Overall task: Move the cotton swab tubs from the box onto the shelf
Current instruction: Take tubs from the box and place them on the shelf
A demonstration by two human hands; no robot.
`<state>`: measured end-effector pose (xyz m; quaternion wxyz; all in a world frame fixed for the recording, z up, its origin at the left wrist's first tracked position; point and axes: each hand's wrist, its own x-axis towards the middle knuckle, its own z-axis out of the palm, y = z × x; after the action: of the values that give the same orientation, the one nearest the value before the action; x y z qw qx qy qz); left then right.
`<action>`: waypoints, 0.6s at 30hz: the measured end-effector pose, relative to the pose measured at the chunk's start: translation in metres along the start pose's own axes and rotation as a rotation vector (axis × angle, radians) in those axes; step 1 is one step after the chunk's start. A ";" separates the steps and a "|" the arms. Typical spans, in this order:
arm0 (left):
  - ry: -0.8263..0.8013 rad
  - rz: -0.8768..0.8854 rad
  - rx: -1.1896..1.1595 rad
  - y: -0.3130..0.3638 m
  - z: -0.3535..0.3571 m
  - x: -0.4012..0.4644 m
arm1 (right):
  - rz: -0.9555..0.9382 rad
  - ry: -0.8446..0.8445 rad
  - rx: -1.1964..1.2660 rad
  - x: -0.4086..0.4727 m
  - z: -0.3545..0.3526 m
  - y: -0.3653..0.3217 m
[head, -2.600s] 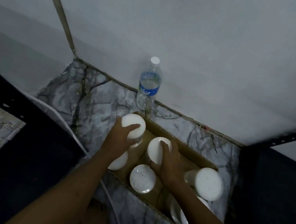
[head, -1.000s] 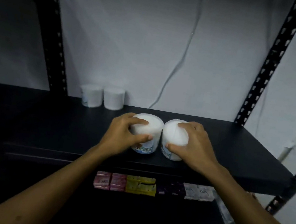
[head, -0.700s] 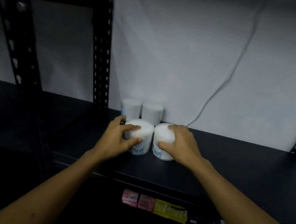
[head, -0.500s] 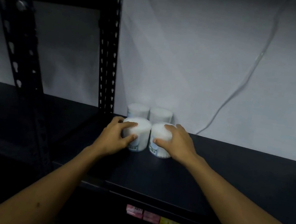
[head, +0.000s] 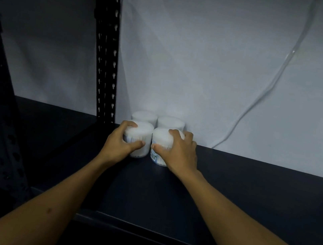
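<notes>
Setting two cotton swab tubs on the black shelf (head: 250, 194), one in each of the hands.
Left hand (head: 118, 146) wraps the left front tub (head: 141, 135), right hand (head: 179, 152) wraps the right front tub (head: 161, 141); both sit just in front of two back tubs (head: 170, 121) at the wall. Risk: pushing further could knock the back pair, or lifting the fingers off carelessly could tip a tub. Tubs are smooth, translucent plastic cylinders; shelf matte, flat.

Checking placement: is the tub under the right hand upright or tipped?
Upright: the tub stands flat on the shelf, lid up, right hand gripping it.
</notes>
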<state>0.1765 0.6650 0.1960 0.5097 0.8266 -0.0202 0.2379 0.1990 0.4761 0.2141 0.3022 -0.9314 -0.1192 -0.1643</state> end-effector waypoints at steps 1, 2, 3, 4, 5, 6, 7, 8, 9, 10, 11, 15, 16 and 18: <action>0.003 0.007 0.029 0.001 0.000 -0.002 | 0.009 -0.024 0.000 -0.001 -0.003 -0.001; 0.006 0.014 0.062 0.003 -0.001 -0.006 | 0.009 -0.044 -0.005 -0.003 -0.006 -0.001; 0.017 0.014 0.085 0.005 -0.002 -0.009 | 0.003 -0.055 -0.014 -0.007 -0.010 -0.001; 0.037 0.012 0.097 0.009 -0.004 -0.013 | -0.003 -0.053 -0.020 -0.011 -0.015 0.000; 0.063 0.011 0.107 0.013 -0.005 -0.018 | -0.005 -0.044 -0.017 -0.017 -0.021 0.003; 0.086 0.011 0.135 0.018 -0.006 -0.023 | -0.003 -0.039 -0.005 -0.024 -0.028 0.007; 0.101 0.023 0.190 0.024 -0.007 -0.029 | -0.001 -0.038 0.008 -0.032 -0.037 0.011; 0.108 0.051 0.268 0.030 -0.006 -0.035 | 0.000 -0.040 0.010 -0.039 -0.046 0.016; 0.105 0.084 0.346 0.036 -0.006 -0.042 | 0.001 -0.042 -0.006 -0.048 -0.055 0.021; 0.098 0.116 0.410 0.044 -0.004 -0.048 | 0.004 -0.043 -0.032 -0.056 -0.066 0.028; 0.087 0.142 0.451 0.051 0.000 -0.055 | 0.010 -0.043 -0.056 -0.065 -0.077 0.035; 0.039 0.278 0.500 0.087 0.028 -0.084 | 0.035 -0.036 -0.102 -0.106 -0.127 0.066; 0.014 0.320 0.520 0.095 0.039 -0.091 | 0.037 -0.033 -0.109 -0.117 -0.139 0.075; -0.038 0.408 0.549 0.110 0.063 -0.105 | 0.031 -0.023 -0.136 -0.141 -0.163 0.096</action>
<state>0.0771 0.5365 0.2211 0.2095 0.9162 -0.1299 0.3160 0.0620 0.2852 0.2349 0.2396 -0.9532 -0.0968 -0.1567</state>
